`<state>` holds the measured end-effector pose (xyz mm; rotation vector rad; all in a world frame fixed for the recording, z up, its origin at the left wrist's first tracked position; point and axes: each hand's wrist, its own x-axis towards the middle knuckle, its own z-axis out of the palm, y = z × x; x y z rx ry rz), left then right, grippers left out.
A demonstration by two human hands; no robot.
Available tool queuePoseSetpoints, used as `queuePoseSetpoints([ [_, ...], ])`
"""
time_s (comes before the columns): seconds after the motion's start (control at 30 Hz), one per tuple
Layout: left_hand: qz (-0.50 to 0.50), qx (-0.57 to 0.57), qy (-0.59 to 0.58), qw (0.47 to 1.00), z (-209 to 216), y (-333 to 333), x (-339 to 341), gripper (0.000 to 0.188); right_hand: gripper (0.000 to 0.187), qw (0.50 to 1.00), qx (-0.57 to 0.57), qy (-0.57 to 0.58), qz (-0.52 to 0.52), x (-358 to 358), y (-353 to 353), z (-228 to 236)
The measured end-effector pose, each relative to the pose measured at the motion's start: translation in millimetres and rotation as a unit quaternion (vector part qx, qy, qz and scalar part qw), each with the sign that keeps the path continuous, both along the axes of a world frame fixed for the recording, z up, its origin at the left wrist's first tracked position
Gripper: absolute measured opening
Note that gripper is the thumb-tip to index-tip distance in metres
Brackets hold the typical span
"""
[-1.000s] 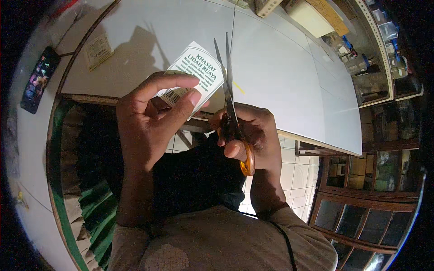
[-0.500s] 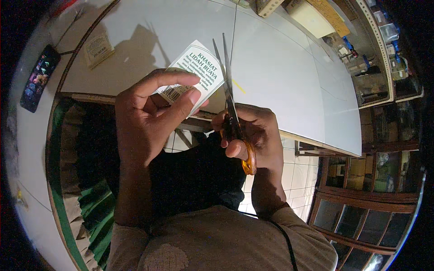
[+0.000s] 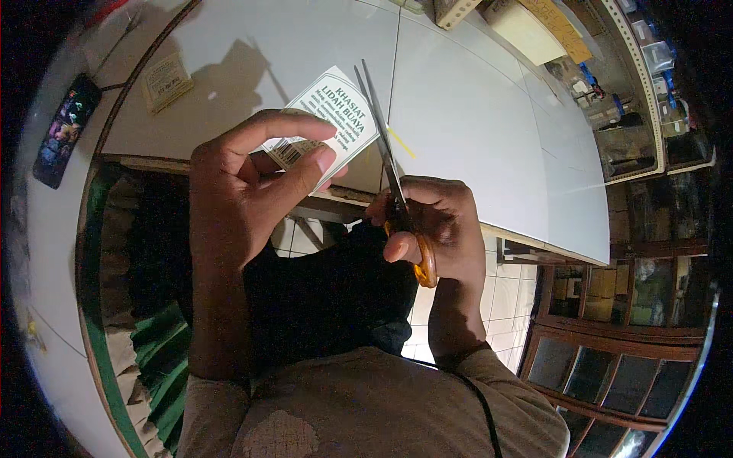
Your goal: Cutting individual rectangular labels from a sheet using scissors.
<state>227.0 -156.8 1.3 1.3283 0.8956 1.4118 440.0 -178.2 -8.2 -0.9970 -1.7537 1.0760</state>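
Between the thumb and fingers of my left hand (image 3: 267, 172) is a white printed label (image 3: 347, 114) with green lettering and a barcode, held tilted above the table's front edge. My right hand (image 3: 443, 221) grips a pair of scissors (image 3: 395, 172) by the amber handles, thumb through one loop. Its blades point up and away from me, right along the label's right corner, and look nearly closed. Whether they touch the paper I cannot tell.
A white table (image 3: 473, 130) spreads beyond my hands. A stack of similar labels (image 3: 166, 82) lies at the left, near a phone (image 3: 67, 131) with a lit screen. A thin yellow strip (image 3: 401, 142) lies behind the scissors. Shelving with small bins (image 3: 660, 84) stands at the right.
The scissor blades have come closer together, and the right hand has shifted slightly right. My left hand has moved a little to the left, still holding the label.
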Motion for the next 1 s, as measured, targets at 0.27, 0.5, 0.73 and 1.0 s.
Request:
queuePoseSetpoints([
  [0.27,-0.029,-0.006,0.016,0.999,-12,15,-8,0.017,0.058,0.996,-0.069,-0.046,-0.024,6,8,0],
  [0.5,0.001,-0.011,0.069,0.998,-23,32,-14,0.018,0.054,0.988,-0.138,0.015,-0.071,20,32,-4],
  [0.73,-0.003,-0.027,0.048,0.998,-22,26,-13,0.021,0.05,0.983,-0.071,0.164,-0.049,8,26,-11],
  [1.0,0.003,-0.021,0.009,1.0,-14,17,-6,0.024,0.076,0.982,-0.164,0.085,0.035,2,23,-5],
])
